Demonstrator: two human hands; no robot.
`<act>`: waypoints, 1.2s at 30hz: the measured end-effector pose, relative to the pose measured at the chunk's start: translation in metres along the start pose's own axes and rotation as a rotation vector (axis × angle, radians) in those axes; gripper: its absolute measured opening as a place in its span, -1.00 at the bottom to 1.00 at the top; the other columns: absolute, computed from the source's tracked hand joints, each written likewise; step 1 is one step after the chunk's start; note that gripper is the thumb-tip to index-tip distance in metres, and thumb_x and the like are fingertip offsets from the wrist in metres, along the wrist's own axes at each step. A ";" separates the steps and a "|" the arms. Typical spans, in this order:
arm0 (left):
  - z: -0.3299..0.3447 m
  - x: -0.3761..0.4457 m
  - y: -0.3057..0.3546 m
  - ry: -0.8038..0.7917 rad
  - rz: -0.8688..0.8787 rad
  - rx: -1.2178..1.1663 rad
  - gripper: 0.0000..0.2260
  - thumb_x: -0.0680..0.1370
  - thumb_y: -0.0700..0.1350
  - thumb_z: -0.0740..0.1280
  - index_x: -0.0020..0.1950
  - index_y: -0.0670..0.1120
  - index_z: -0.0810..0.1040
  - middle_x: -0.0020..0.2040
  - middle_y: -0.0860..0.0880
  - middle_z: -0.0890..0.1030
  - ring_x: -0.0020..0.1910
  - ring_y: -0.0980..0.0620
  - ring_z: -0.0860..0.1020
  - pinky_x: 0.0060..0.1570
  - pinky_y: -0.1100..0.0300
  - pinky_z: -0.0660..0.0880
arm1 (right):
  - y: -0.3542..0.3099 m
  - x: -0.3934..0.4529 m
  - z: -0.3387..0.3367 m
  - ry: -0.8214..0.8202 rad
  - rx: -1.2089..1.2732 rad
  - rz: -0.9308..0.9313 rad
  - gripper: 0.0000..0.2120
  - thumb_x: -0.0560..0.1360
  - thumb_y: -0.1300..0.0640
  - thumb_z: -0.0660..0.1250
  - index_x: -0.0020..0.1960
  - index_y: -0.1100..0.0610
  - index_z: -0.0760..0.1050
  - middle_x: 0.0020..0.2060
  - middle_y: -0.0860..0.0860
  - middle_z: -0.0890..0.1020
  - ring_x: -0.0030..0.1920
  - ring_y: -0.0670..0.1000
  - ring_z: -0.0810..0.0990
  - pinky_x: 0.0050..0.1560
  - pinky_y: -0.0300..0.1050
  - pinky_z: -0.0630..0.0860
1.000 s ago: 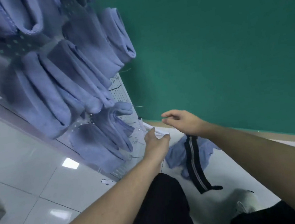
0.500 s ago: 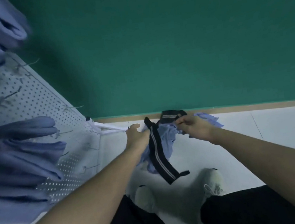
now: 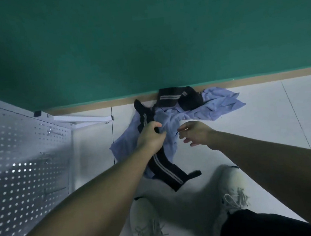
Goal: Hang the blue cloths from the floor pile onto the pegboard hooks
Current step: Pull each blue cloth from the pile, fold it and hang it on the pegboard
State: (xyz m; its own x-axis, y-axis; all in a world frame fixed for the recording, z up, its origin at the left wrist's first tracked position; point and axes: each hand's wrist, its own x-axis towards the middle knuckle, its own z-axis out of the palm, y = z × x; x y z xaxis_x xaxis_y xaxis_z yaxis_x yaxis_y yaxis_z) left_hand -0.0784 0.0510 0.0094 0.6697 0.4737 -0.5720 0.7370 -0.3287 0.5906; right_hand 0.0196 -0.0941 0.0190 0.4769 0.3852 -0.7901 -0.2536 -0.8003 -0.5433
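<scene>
The left hand [image 3: 150,136] has its fingers curled over fabric at the middle of the floor pile; they close on the black striped strap [image 3: 161,163] where it crosses the blue cloth, and may also take in a fold of the cloth beneath, though the view does not settle that. The right hand [image 3: 196,132] hovers just beside it, fingers spread and loosely bent, holding nothing and, as far as can be seen, not touching the fabric.

The blue cloths [image 3: 221,103] lie crumpled on the white tiled floor [image 3: 267,124], against the base of the green wall [image 3: 142,41]. A second black striped piece [image 3: 175,97] rests on the pile's far edge, by the skirting. The pegboard [image 3: 20,162] stands to the left, well apart from the pile; a few bare hooks [image 3: 49,130] show on its visible part. Two white shoes [image 3: 233,192] stand near the pile.

Assessment: the step in hand is the pick-up of one cloth from the pile, and it is not complete, since strap and cloth are entangled. The next move calls for parting the strap from the cloth, the free right hand taking a clear blue edge, then lifting one cloth alone and carrying it left to a vacant hook. Risk noted: the strap may be dragged up with the cloth.
</scene>
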 end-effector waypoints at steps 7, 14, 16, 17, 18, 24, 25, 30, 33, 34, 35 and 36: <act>0.028 0.022 -0.034 -0.092 0.081 0.032 -0.84 0.59 -0.18 0.25 0.05 -0.16 0.61 -0.01 -0.11 0.64 -0.03 -0.13 0.62 0.00 0.00 0.57 | 0.014 0.058 0.040 -0.030 0.035 0.016 -0.76 0.57 0.17 0.38 0.22 0.16 0.58 -0.05 0.06 0.63 -0.17 -0.02 0.61 -0.15 -0.13 0.59; 0.024 0.017 -0.055 -0.188 0.119 0.470 -0.66 0.60 0.08 0.15 0.36 0.15 0.46 0.59 0.01 0.18 0.52 -0.13 0.24 0.43 -0.20 0.28 | 0.011 0.053 0.044 0.014 -0.184 -0.153 -0.91 0.62 0.12 0.28 -0.04 0.11 0.48 -0.24 -0.04 0.48 -0.20 -0.04 0.45 -0.27 -0.38 0.32; 0.013 0.012 -0.046 -0.200 0.093 0.566 -0.59 0.59 0.18 0.14 0.43 0.16 0.39 0.59 0.01 0.13 0.52 -0.16 0.23 0.42 -0.23 0.28 | 0.006 0.041 0.033 0.057 -0.160 -0.226 -0.92 0.62 0.18 0.24 -0.02 0.16 0.48 -0.25 0.01 0.48 -0.25 -0.05 0.43 -0.24 -0.36 0.41; 0.006 0.009 -0.040 -0.201 0.079 0.598 -0.55 0.58 0.21 0.16 0.45 0.15 0.38 0.58 0.00 0.14 0.51 -0.15 0.23 0.43 -0.22 0.27 | 0.003 0.034 0.026 0.066 -0.117 -0.241 -0.91 0.62 0.20 0.24 -0.06 0.14 0.47 -0.24 0.06 0.50 -0.22 -0.01 0.46 -0.12 -0.20 0.52; 0.000 0.006 -0.036 -0.201 0.078 0.611 -0.53 0.56 0.23 0.18 0.45 0.14 0.38 0.56 0.00 0.17 0.50 -0.14 0.24 0.43 -0.21 0.26 | -0.001 0.026 0.018 0.063 -0.067 -0.244 -0.86 0.61 0.20 0.23 -0.12 0.10 0.44 -0.22 0.09 0.51 -0.18 0.03 0.48 0.01 -0.01 0.57; -0.033 -0.027 0.005 -0.184 0.171 0.413 -0.57 0.49 0.26 0.35 0.26 0.05 0.52 0.23 0.03 0.49 0.20 0.05 0.51 0.20 0.11 0.47 | -0.044 -0.044 -0.019 0.030 0.226 -0.312 -0.79 0.65 0.22 0.24 -0.15 0.08 0.34 -0.25 0.10 0.46 -0.23 0.05 0.50 -0.07 0.00 0.62; -0.039 -0.037 0.016 -0.158 0.221 0.299 -0.69 0.52 0.16 0.39 0.16 0.02 0.54 0.10 0.05 0.53 0.04 0.15 0.55 0.05 0.30 0.48 | -0.052 -0.059 -0.024 0.038 0.246 -0.340 -0.80 0.65 0.21 0.25 -0.14 0.08 0.36 -0.25 0.10 0.48 -0.25 0.06 0.53 -0.08 0.04 0.63; -0.061 -0.091 0.058 -0.034 0.284 -0.210 -0.88 0.57 -0.12 0.42 0.06 -0.12 0.58 -0.09 -0.03 0.66 -0.19 0.16 0.57 -0.24 0.43 0.42 | -0.075 -0.126 -0.050 0.222 0.337 -0.450 -0.80 0.62 0.11 0.32 -0.17 0.07 0.42 -0.39 -0.03 0.52 -0.41 -0.07 0.48 -0.34 -0.18 0.43; -0.074 -0.120 0.069 -0.067 0.311 -0.257 -0.82 0.55 -0.03 0.45 -0.13 -0.07 0.50 -0.27 -0.03 0.54 -0.33 0.14 0.45 -0.25 0.23 0.39 | -0.073 -0.159 -0.060 0.353 0.320 -0.440 -0.81 0.59 -0.01 0.35 -0.10 0.07 0.45 -0.27 0.04 0.56 -0.25 0.02 0.50 -0.19 -0.08 0.44; -0.078 -0.129 0.072 -0.053 0.327 -0.255 -0.77 0.55 -0.01 0.44 -0.17 -0.06 0.46 -0.31 0.00 0.47 -0.35 0.14 0.39 -0.27 0.21 0.34 | -0.072 -0.168 -0.063 0.383 0.330 -0.437 -0.78 0.57 -0.05 0.36 -0.10 0.07 0.44 -0.27 0.06 0.55 -0.25 0.04 0.48 -0.19 -0.05 0.43; -0.082 -0.139 0.076 -0.029 0.345 -0.249 -0.75 0.56 0.00 0.42 -0.20 -0.06 0.43 -0.32 0.02 0.43 -0.36 0.15 0.36 -0.29 0.23 0.31 | -0.072 -0.178 -0.064 0.406 0.337 -0.434 -0.77 0.55 -0.08 0.36 -0.12 0.05 0.43 -0.29 0.06 0.53 -0.26 0.05 0.47 -0.20 -0.04 0.43; -0.086 -0.149 0.081 0.003 0.368 -0.240 -0.73 0.58 0.00 0.40 -0.22 -0.05 0.41 -0.34 0.04 0.41 -0.38 0.16 0.34 -0.31 0.25 0.29 | -0.072 -0.187 -0.066 0.421 0.348 -0.434 -0.76 0.55 -0.08 0.35 -0.14 0.04 0.41 -0.32 0.05 0.51 -0.28 0.05 0.45 -0.23 -0.04 0.41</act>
State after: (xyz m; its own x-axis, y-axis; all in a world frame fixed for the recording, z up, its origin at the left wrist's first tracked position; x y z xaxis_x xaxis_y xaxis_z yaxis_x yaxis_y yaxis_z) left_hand -0.1263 0.0240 0.1911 0.8830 0.3634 -0.2971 0.4069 -0.2767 0.8706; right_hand 0.0037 -0.1388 0.2247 0.8639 0.3701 -0.3417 -0.1875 -0.3935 -0.9000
